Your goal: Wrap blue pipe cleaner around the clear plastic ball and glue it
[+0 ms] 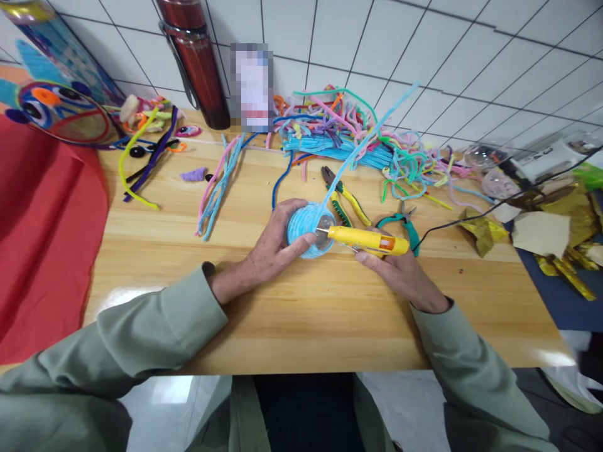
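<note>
My left hand (277, 245) is wrapped round a can-like form wound with light blue pipe cleaner (301, 227), thumb near its round grey end. From this form a loose blue pipe cleaner end (362, 147) sticks up to the right. In my right hand (396, 267) is a yellow hot glue gun (367, 240), its metal tip at the grey end of the wound form. Just beyond lie yellow-and-green pliers (351, 204), and teal-handled cutters (405, 226) rest beside the glue gun, partly behind it.
A heap of coloured pipe cleaners (339, 144) lies along the tiled wall. A dark red thermos (198, 69) stands at the back. At left are a decorated figure (66, 113) and red cloth (47, 245); gold scraps (565, 220) and a black cord (475, 216) are at right.
</note>
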Motion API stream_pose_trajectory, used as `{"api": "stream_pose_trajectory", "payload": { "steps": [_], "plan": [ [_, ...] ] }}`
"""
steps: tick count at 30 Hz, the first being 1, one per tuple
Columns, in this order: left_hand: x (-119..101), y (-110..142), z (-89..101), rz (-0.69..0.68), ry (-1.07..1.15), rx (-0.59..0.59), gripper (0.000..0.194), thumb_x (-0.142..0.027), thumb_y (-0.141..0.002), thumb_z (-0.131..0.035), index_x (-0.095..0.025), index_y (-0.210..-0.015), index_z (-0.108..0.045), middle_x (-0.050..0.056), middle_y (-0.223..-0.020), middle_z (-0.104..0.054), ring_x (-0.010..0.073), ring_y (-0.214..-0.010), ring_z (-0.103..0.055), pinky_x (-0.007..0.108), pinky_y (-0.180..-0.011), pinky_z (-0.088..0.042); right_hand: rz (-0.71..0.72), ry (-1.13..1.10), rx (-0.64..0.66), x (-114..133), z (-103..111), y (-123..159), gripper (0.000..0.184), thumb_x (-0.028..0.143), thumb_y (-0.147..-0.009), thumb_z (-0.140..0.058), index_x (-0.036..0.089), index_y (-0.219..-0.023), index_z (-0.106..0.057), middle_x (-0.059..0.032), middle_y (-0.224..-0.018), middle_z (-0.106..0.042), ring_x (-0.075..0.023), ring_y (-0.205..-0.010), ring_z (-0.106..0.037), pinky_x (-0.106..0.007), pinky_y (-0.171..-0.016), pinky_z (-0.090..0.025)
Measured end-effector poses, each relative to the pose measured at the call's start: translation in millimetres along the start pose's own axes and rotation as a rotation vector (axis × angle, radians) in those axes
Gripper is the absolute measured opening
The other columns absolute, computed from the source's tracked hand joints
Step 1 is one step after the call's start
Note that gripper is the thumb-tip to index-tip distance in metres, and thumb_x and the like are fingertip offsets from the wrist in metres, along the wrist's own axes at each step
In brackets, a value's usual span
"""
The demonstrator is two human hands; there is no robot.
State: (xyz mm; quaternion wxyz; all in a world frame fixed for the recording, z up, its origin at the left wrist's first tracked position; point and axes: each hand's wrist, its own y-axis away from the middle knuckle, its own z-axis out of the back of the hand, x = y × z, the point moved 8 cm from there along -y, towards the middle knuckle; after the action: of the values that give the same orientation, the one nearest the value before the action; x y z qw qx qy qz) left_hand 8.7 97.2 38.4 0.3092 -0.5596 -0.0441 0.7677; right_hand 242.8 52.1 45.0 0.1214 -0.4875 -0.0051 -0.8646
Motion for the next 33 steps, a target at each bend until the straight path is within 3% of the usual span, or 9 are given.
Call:
{"api": "stream_pose_trajectory", "payload": {
  "steps": [13,16,19,22,24,27,33],
  "plan": [
    [6.9,1.7,1.1,-0.024,-0.035,-0.016,0.058,-0.056,-0.107,-0.061,-0.027,-0.154,-0.042,0.013,-0.151,-0.054,0.0298,-0.137,-0.057,0.051,-0.121,-0.051,-0.014,-0.029,-0.002,8.7,2.4,2.8,0.033,0.058,-0.095,-0.075,0.025,-0.092,-0.073,-0.002,-0.09,-0.072,-0.0212,-0.082,-0.067,-0.034,-0.074,-0.06],
    [10.0,1.4,1.0,-0.018,-0.033,-0.026,0.059,-0.058,-0.106,-0.061,-0.027,-0.153,-0.043,0.013,-0.151,-0.054,0.0301,-0.136,-0.057,0.052,-0.12,-0.051,-0.027,0.046,-0.162,-5.5,39.0,14.5,0.031,0.055,-0.094,-0.074,0.025,-0.095,-0.072,-0.0021,-0.09,-0.072,-0.0223,-0.083,-0.067,-0.036,-0.077,-0.058],
    [12.2,1.0,-0.3,-0.013,-0.018,-0.032,0.06,-0.059,-0.105,-0.062,-0.026,-0.153,-0.043,0.013,-0.15,-0.054,0.0306,-0.137,-0.057,0.053,-0.121,-0.049,-0.062,0.322,-0.453,-34.7,106.0,34.0,0.025,0.049,-0.095,-0.071,0.025,-0.101,-0.071,-0.0022,-0.09,-0.071,-0.0236,-0.083,-0.064,-0.042,-0.085,-0.058],
    [12.7,0.4,-1.5,-0.012,-0.007,-0.035,0.062,-0.058,-0.105,-0.063,-0.025,-0.153,-0.043,0.014,-0.15,-0.054,0.031,-0.137,-0.057,0.053,-0.123,-0.048,-0.105,0.556,-0.447,-73.2,151.3,42.4,0.031,0.043,-0.095,-0.063,0.021,-0.116,-0.071,-0.0122,-0.111,-0.076,-0.0307,-0.1,-0.069,-0.051,-0.099,-0.057],
    [12.5,-0.2,-1.8,-0.01,-0.009,-0.036,0.061,-0.057,-0.105,-0.063,-0.024,-0.152,-0.043,0.014,-0.15,-0.054,0.0312,-0.137,-0.057,0.053,-0.123,-0.048,-0.139,0.687,-0.353,-98.2,164.6,42.4,0.044,0.039,-0.092,-0.059,0.017,-0.128,-0.069,-0.0205,-0.125,-0.076,-0.0367,-0.113,-0.069,-0.056,-0.104,-0.056],
    [11.6,-1.2,-1.6,-0.015,-0.02,-0.034,0.06,-0.057,-0.105,-0.063,-0.022,-0.151,-0.045,0.015,-0.148,-0.056,0.0313,-0.135,-0.058,0.054,-0.123,-0.047,-0.144,0.746,-0.287,-121.6,170.5,41.2,0.047,0.034,-0.09,-0.055,0.013,-0.128,-0.071,-0.0243,-0.126,-0.078,-0.041,-0.116,-0.07,-0.062,-0.105,-0.056],
    [12.0,-2.2,1.1,0.019,-0.037,-0.044,0.058,-0.059,-0.104,-0.062,-0.024,-0.148,-0.047,0.012,-0.144,-0.061,0.0297,-0.13,-0.061,0.051,-0.119,-0.051,-0.133,0.824,-0.259,-126.2,175.9,45.9,0.052,0.025,-0.084,-0.056,0.011,-0.131,-0.072,-0.025,-0.129,-0.077,-0.0441,-0.125,-0.068,-0.07,-0.111,-0.053]
  ]
}}
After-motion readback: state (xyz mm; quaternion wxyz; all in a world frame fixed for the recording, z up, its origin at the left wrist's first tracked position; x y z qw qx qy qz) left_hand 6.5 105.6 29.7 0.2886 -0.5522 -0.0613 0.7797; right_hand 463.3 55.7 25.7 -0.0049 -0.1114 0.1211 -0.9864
